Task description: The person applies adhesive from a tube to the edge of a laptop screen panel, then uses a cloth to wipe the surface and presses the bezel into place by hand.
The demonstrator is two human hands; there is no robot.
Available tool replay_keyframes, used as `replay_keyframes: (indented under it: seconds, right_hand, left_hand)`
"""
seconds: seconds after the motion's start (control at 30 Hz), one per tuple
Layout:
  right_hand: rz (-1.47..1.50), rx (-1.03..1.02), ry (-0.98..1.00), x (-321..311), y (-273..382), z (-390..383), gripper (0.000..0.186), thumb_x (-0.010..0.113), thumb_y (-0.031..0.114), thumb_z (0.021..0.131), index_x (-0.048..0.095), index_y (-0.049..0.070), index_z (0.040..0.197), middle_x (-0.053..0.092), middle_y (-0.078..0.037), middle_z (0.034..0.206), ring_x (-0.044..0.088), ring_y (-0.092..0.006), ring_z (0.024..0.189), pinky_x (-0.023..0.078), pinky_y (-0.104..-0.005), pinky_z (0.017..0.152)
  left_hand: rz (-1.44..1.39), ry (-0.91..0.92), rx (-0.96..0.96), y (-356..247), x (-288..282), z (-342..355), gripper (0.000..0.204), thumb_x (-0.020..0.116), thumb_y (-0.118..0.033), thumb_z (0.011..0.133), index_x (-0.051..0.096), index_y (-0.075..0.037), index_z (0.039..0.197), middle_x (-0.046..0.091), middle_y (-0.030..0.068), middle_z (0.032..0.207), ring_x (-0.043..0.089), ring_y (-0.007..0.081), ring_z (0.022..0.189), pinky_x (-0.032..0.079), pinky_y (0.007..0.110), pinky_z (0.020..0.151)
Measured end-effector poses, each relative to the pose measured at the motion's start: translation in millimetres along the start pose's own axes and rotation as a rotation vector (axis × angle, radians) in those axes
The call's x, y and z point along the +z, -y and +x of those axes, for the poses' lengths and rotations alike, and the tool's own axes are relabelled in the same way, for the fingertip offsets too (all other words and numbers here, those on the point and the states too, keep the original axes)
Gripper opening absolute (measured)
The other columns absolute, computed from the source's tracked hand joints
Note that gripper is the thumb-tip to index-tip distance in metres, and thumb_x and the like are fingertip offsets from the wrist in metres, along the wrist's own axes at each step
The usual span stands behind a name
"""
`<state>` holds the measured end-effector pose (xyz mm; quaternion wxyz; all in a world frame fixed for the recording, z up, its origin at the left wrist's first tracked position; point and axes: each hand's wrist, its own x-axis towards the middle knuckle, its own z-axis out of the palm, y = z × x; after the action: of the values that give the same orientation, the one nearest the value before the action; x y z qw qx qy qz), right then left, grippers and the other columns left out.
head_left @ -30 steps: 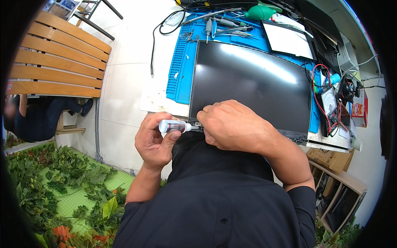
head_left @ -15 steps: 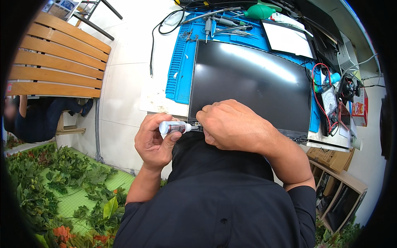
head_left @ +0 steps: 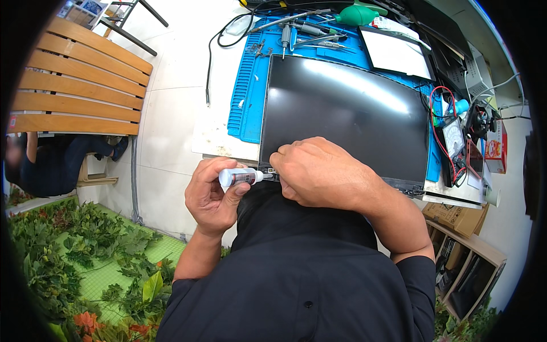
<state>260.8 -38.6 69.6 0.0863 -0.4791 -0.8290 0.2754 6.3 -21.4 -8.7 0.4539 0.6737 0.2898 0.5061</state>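
- The left hand (head_left: 213,196) has its fingers wrapped round a small white bottle (head_left: 239,178), held level at the near edge of the counter (head_left: 213,134).
- The bottle's long axis runs left to right, with the nozzle pointing right at the near left corner of the dark screen panel (head_left: 347,117).
- The right hand (head_left: 319,171) rests curled over that same corner, just beside the nozzle tip; its fingers are hidden beneath it, so I cannot tell what they pinch.
- The panel lies flat on a blue mat (head_left: 248,85).
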Motion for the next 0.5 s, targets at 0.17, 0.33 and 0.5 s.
replay_keyframes:
  seconds: [0.17, 0.33, 0.5]
  right_hand:
    - [-0.009, 0.001, 0.001, 1.8, -0.4, 0.5, 0.021, 0.080, 0.010, 0.087, 0.074, -0.008, 0.096, 0.078, -0.023, 0.094, 0.079, -0.0410, 0.094, 0.063, -0.0490, 0.087]
    - [-0.007, -0.001, -0.004, 2.0, -0.5, 0.0, 0.021, 0.080, 0.010, 0.087, 0.074, -0.008, 0.095, 0.078, -0.023, 0.093, 0.079, -0.0408, 0.093, 0.063, -0.0488, 0.087]
    - [0.013, 0.003, -0.014, 1.9, -0.3, 0.2, 0.019, 0.079, 0.008, 0.086, 0.074, -0.008, 0.094, 0.078, -0.024, 0.094, 0.079, -0.0420, 0.094, 0.063, -0.0496, 0.087]
  left_hand:
    - [0.006, 0.008, 0.006, -0.2, 1.0, -1.0, 0.045, 0.090, -0.009, 0.097, 0.068, 0.007, 0.133, 0.070, 0.0194, 0.121, 0.077, 0.0248, 0.104, 0.066, 0.035, 0.087]
    - [0.005, 0.003, 0.015, -0.6, 1.0, -0.5, 0.045, 0.090, -0.008, 0.097, 0.068, 0.007, 0.133, 0.070, 0.0196, 0.122, 0.077, 0.0248, 0.105, 0.066, 0.035, 0.088]
    - [0.025, 0.015, -0.025, -2.9, -1.7, -1.4, 0.045, 0.088, -0.015, 0.101, 0.066, 0.007, 0.133, 0.067, 0.0162, 0.122, 0.076, 0.0251, 0.108, 0.065, 0.035, 0.092]
